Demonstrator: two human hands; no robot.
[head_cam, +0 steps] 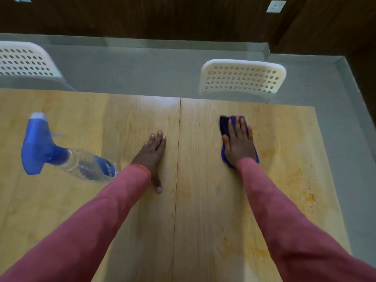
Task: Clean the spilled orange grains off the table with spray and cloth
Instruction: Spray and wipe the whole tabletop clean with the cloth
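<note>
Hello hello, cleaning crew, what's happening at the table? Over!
Right hand flat, pressing blue cloth. Left hand flat on table. Orange residue remains at right side. Spray bottle stands left, untouched. Nothing blocking.

Soft, even daylight fills the scene, moderately bright, with no hard shadows. A pale sheen of glare sits on the counter [142, 123] at its far edge near the centre of the frame, where the wood washes out to white. The whole picture is slightly soft. The spray bottle [61, 151] at left looks smeared and stretched. Wide-angle distortion bends the counter's edges and splays the sleeves toward the lower corners. The upper background is dim and dark.
</note>
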